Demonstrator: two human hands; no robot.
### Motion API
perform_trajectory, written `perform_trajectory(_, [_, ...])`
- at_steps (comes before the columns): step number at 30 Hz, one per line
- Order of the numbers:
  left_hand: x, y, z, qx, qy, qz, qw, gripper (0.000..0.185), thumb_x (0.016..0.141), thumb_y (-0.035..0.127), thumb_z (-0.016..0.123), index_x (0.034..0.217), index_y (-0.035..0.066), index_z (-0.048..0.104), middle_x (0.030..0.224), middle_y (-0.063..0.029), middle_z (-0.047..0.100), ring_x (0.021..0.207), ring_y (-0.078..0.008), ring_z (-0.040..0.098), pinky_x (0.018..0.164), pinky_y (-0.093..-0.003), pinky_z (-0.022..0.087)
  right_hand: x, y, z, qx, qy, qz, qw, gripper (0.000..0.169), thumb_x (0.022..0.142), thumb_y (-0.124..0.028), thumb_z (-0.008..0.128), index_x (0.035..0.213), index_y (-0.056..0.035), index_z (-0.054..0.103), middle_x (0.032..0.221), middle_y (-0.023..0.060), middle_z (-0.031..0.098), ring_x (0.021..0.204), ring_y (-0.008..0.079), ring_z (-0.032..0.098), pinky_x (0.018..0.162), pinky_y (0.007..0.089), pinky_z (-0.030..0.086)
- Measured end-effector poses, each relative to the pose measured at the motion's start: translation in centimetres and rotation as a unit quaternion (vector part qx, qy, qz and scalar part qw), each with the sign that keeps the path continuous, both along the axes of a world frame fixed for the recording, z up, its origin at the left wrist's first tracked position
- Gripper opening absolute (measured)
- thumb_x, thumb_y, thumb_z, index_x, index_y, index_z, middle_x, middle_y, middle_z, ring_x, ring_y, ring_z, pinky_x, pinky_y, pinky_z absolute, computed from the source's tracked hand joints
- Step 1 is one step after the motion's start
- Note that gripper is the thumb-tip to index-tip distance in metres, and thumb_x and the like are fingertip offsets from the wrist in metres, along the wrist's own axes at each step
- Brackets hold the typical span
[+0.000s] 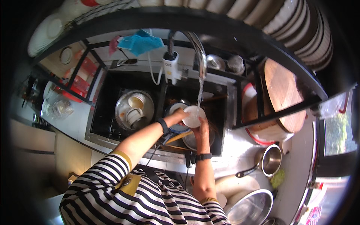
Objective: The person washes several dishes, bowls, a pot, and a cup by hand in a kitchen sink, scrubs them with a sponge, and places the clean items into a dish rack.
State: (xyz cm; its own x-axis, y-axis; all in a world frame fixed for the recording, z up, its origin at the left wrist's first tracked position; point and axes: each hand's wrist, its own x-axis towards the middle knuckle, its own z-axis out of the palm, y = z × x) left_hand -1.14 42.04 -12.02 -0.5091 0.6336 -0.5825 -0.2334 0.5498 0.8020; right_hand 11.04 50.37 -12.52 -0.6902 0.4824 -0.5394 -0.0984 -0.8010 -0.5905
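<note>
Both hands hold a small white bowl [193, 118] over the right basin of a dark double sink. My left hand [179, 114] is at the bowl's left side, its fingertips partly hidden there. My right hand [203, 127] grips the right rim. Water runs from the curved chrome faucet [202, 63] into the bowl. Below my hands lie a blue-rimmed plate [180, 130], chopsticks [178, 138] and a round metal dish [191, 142]. In the left basin, a metal basin [120, 112] holds a bowl with yellowish residue [136, 103] and other white dishes [133, 116].
A black rack [168, 17] with stacked plates [312, 36] spans overhead. Round wooden boards [284, 95], a steel saucepan [271, 160] and a large metal bowl [250, 209] stand at the right. Blue cloth [140, 42] hangs behind the sink; a plastic bag [60, 109] lies left.
</note>
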Motion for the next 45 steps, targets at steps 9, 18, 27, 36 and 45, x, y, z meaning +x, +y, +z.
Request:
perform_trajectory(9, [0.4, 2.0, -0.7, 0.152, 0.566, -0.232, 0.776, 0.038, 0.076, 0.023, 0.060, 0.112, 0.013, 0.053, 0.107, -0.0138, 0.054, 0.100, -0.0338, 0.052, 0.083, -0.0418, 0.042, 0.6, 2.8, -1.6, 0.178, -0.063, 0.074, 0.979, 0.043, 0.085, -0.024, 0.044, 0.120, 0.0016, 0.046, 0.112, 0.0171, 0.053, 0.100, 0.0307, 0.053, 0.085, 0.0422, 0.045])
perform_trajectory(18, [5.9, 2.5, 1.8, 0.023, -0.021, 0.168, 0.985, 0.045, 0.077, 0.005, 0.049, 0.118, -0.009, 0.037, 0.106, -0.0230, 0.056, 0.082, -0.0324, 0.062, 0.062, -0.0387, 0.053, 1.4, 0.6, -1.6, 0.014, 0.043, -0.034, 0.998, 0.055, 0.086, -0.033, 0.035, 0.128, 0.0023, 0.033, 0.126, 0.0183, 0.043, 0.113, 0.0344, 0.044, 0.093, 0.0467, 0.038])
perform_trajectory(27, [3.8, -2.0, 0.8, 0.235, 0.474, -0.350, 0.773, 0.014, 0.074, 0.011, 0.054, 0.072, -0.002, 0.057, 0.069, -0.0179, 0.058, 0.066, -0.0275, 0.058, 0.058, -0.0387, 0.043, 2.2, 0.8, -4.8, 0.067, 0.087, 0.060, 0.992, 0.053, 0.083, -0.034, 0.040, 0.122, 0.0021, 0.038, 0.113, 0.0185, 0.051, 0.102, 0.0280, 0.053, 0.086, 0.0388, 0.043])
perform_trajectory(36, [2.6, -0.5, -0.2, 0.283, 0.108, -0.229, 0.925, 0.015, 0.074, 0.010, 0.061, 0.087, 0.002, 0.060, 0.075, -0.0063, 0.062, 0.066, -0.0151, 0.055, 0.058, -0.0287, 0.043, -0.9, 2.7, -0.6, 0.296, -0.104, 0.055, 0.948, 0.062, 0.087, -0.049, 0.042, 0.114, 0.0063, 0.049, 0.105, 0.0156, 0.056, 0.090, 0.0275, 0.055, 0.076, 0.0354, 0.045])
perform_trajectory(45, [3.1, -1.3, 2.2, 0.427, -0.456, 0.027, 0.780, 0.028, 0.077, 0.016, 0.065, 0.102, 0.004, 0.058, 0.098, -0.0093, 0.062, 0.097, -0.0230, 0.055, 0.091, -0.0402, 0.040, 0.4, 0.4, -1.2, 0.033, 0.170, 0.026, 0.985, 0.048, 0.084, -0.038, 0.047, 0.121, -0.0075, 0.046, 0.114, 0.0091, 0.053, 0.099, 0.0239, 0.053, 0.080, 0.0385, 0.045])
